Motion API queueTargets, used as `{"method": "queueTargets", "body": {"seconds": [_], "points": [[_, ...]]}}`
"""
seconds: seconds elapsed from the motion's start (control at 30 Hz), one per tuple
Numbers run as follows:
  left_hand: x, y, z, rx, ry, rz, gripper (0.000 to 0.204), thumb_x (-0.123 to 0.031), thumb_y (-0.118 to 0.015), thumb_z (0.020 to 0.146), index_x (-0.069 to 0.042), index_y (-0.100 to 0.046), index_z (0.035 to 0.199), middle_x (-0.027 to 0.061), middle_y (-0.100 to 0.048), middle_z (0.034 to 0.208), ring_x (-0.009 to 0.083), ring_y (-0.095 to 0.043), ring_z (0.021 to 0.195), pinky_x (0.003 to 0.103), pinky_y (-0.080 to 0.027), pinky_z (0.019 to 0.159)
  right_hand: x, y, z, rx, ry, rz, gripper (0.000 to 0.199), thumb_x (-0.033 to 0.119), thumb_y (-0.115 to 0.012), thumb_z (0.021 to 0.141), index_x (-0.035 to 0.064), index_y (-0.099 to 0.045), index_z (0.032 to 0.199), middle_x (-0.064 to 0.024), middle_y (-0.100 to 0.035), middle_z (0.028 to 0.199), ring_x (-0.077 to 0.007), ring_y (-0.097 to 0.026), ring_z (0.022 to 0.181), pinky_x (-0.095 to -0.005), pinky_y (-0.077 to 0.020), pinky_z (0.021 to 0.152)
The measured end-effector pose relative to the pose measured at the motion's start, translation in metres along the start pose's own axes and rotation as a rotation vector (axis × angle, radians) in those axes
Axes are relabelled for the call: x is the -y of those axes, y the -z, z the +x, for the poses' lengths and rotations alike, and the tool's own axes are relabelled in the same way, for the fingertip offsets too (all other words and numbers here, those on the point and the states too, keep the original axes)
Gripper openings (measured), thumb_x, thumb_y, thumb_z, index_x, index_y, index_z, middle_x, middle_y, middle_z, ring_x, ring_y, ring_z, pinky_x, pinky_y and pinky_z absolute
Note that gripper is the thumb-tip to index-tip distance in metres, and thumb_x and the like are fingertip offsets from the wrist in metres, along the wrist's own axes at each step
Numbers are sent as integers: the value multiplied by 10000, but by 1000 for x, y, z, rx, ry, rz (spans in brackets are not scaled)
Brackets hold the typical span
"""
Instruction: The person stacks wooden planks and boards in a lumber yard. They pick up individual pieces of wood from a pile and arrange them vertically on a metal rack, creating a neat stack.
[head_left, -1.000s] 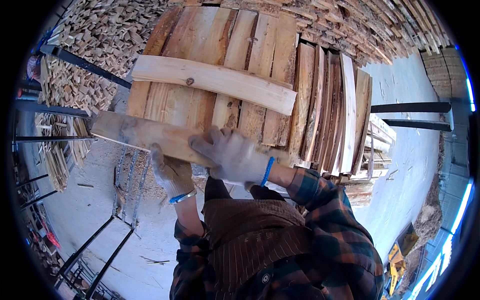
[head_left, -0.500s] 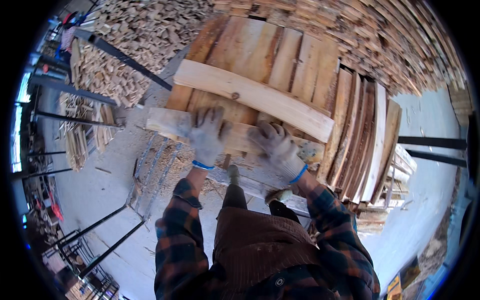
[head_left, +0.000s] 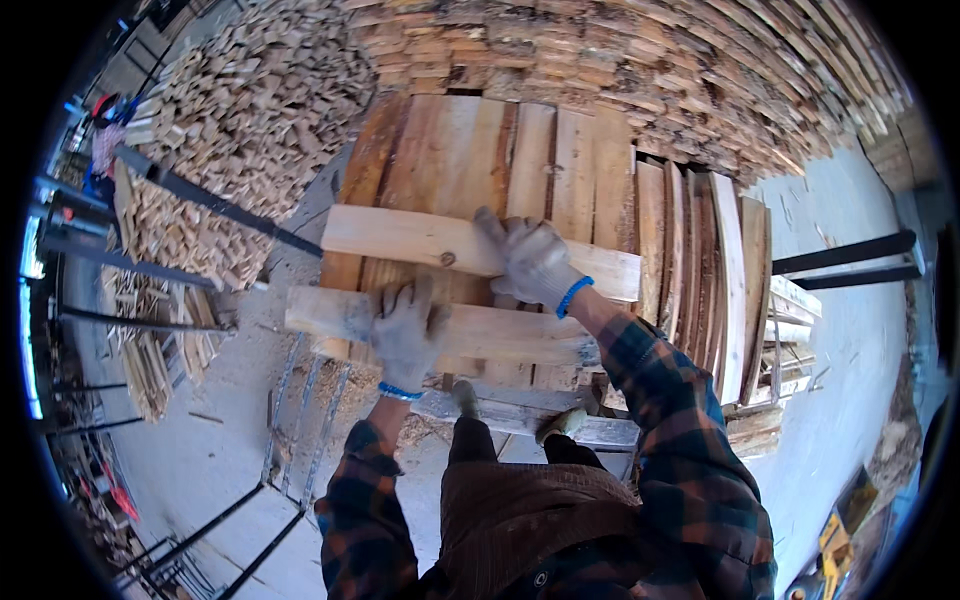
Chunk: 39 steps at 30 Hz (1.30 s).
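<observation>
Two pale wooden boards lie crosswise over a stack of planks (head_left: 455, 140). My left hand (head_left: 405, 335), in a grey work glove with a blue cuff, holds the nearer board (head_left: 510, 332), its fingers bent over the far edge. On the farther board (head_left: 380, 232), which has a dark knot, my right hand (head_left: 540, 262) in a matching glove is closed, fingers across its top. The undersides of both boards, and any fingertips there, are hidden.
Upright-edged planks (head_left: 690, 280) stand packed to the right of the stack. A tall wall of stacked timber (head_left: 560, 55) rises behind, and a heap of wood offcuts (head_left: 250, 110) lies far left. Dark metal bars (head_left: 210, 200) jut in from the left. Another person (head_left: 105, 145) is at the far left.
My right hand has let go of the nearer board and moved up to the farther one. My left hand stays on the nearer board. The view has shifted.
</observation>
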<state>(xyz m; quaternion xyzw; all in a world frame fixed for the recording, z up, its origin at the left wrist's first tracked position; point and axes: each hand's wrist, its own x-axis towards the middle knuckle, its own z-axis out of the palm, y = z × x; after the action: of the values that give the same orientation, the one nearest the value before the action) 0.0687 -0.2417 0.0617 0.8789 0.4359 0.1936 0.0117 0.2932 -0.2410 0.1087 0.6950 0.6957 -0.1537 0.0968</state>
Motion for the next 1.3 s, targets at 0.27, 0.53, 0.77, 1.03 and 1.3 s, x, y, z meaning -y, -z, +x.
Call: {"method": "queueTargets", "body": {"seconds": [0.27,0.53,0.77,1.03,1.3], "points": [[-15,-25,16,79,-158,-121,539,-429,-594,875,-50,-550,1256,158,-550,1109,375,-510,1076,567,-391,983,-30,43,17,-11,-83,250,1009,404,-828,650,144,-301,1471,-260,-613,1158,-412,-643,1035,-472,-549,838],[-12,-20,14,169,-148,-116,535,-405,-601,871,-62,-546,1278,162,-557,1129,385,-501,1099,556,-379,1001,-84,61,77,-7,-11,411,948,413,-821,690,116,-386,1478,-224,-639,1105,-358,-658,979,-450,-546,838],[-15,-9,25,214,-232,-72,516,-443,-591,851,-99,-572,1235,122,-519,1160,366,-467,1108,561,-356,1007,-119,34,171,-273,-108,10,749,482,-788,695,84,-585,1296,-165,-661,1140,-361,-621,1087,-452,-488,946],[-12,-10,21,180,-220,-120,498,-443,-617,829,-104,-588,1192,120,-523,1113,350,-475,1068,548,-353,1001,-102,54,156,-101,-92,156,700,409,-757,720,220,-541,1358,-169,-609,1245,-352,-595,1144,-451,-512,903],[-15,-11,27,196,-260,-119,500,-422,-627,823,-96,-586,1200,134,-531,1147,363,-470,1104,554,-346,1010,-126,35,167,-246,-38,89,737,429,-734,749,300,-465,1423,-180,-590,1261,-376,-543,1200,-483,-481,945]]}}
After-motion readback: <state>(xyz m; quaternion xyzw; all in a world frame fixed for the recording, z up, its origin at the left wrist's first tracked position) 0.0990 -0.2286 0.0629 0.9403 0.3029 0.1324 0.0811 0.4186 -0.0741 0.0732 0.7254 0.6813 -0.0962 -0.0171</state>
